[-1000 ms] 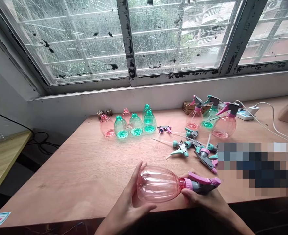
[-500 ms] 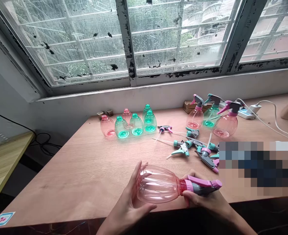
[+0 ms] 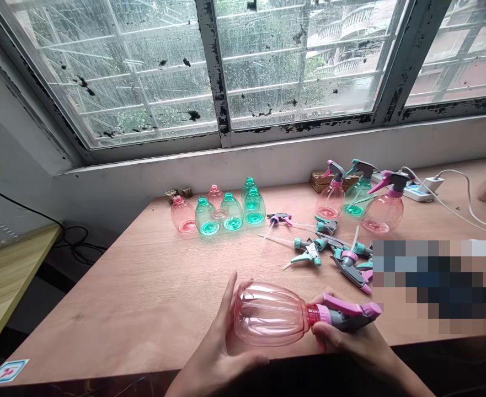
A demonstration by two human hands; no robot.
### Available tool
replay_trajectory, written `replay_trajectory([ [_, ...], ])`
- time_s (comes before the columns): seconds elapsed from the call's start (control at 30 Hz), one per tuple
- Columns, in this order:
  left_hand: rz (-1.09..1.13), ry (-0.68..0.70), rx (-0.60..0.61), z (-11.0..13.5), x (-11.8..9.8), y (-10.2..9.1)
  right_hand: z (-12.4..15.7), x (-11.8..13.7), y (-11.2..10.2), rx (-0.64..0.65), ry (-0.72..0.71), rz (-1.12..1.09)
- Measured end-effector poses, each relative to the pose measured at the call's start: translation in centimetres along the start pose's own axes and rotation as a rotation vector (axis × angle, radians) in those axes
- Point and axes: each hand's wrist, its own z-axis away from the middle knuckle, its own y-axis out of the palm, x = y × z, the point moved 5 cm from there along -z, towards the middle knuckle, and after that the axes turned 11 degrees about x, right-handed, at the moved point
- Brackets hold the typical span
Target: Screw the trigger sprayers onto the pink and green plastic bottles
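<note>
The left hand (image 3: 223, 331) cups the body of a pink spray bottle (image 3: 270, 314) while the right hand (image 3: 350, 343) grasps its sprayer end, holding it sideways over the counter (image 3: 122, 298), near loose spray heads (image 3: 309, 252).

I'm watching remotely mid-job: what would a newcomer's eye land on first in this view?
First comes the pink translucent spray bottle, held sideways near the front edge of the wooden table: left hand around its body, right hand under its pink-and-grey trigger head. Behind it, headless pink and green bottles stand clustered, with loose trigger heads to their right.
</note>
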Motion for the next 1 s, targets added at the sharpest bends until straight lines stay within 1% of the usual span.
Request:
replay_trajectory([
  [0.13,0.093,-0.030,-0.003,-0.17,0.16,-0.20,0.06,-0.22,0.19,0.006,-0.003,-0.018],
  [0.3,0.009,0.013,-0.018,-0.47,-0.12,-0.02,0.19,-0.01,0.13,0.000,-0.008,-0.022],
  [0.4,-0.031,-0.003,-0.007,-0.34,-0.11,0.05,0.23,-0.01,0.13,-0.011,0.018,-0.034],
  [0.57,0.069,-0.027,-0.023,-0.18,-0.27,-0.09,0.24,0.00,0.40,0.014,0.014,-0.037],
  [0.63,0.039,-0.012,-0.017,-0.25,-0.36,-0.03,0.24,0.03,0.38,0.010,0.006,-0.046],
  [0.73,-0.048,0.067,-0.006,-0.32,-0.51,0.08,0.22,0.14,0.28,0.002,-0.009,-0.070],
  [0.8,-0.060,0.088,0.012,-0.31,-0.43,0.14,0.19,0.27,0.24,0.003,-0.027,-0.068],
  [0.93,0.055,0.016,0.042,-0.21,-0.08,0.08,0.12,0.32,0.21,0.012,-0.046,-0.057],
  [1.0,0.061,-0.004,0.038,-0.18,-0.06,0.00,0.09,0.26,0.19,0.014,-0.045,-0.056],
])
